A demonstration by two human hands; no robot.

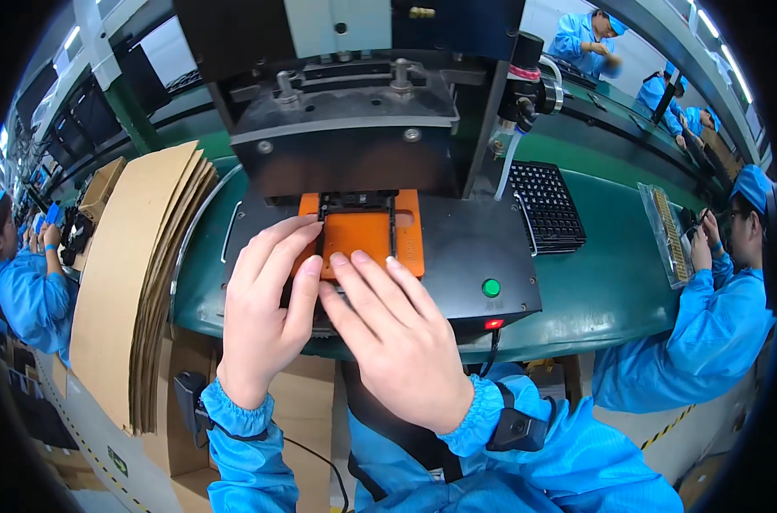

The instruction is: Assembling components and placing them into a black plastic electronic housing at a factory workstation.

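Note:
An orange fixture plate (361, 235) lies on the black base of a bench press, below its dark press head (345, 145). On the plate sits a thin black frame-like part (393, 224), its near side hidden by my fingers. My left hand (264, 299) is at the plate's left edge, fingers stretched out and the fingertips by the frame's left side. My right hand (401, 346) reaches over the near edge with its fingers extended, tips on or just above the orange surface. I see nothing gripped in either hand.
A green button (491, 287) and a red-lit switch (493, 324) are at the base's right front. Right of the press sits a black gridded tray (548, 207). Tall cardboard sheets (132, 274) stand at the left. Co-workers in blue sit on both sides.

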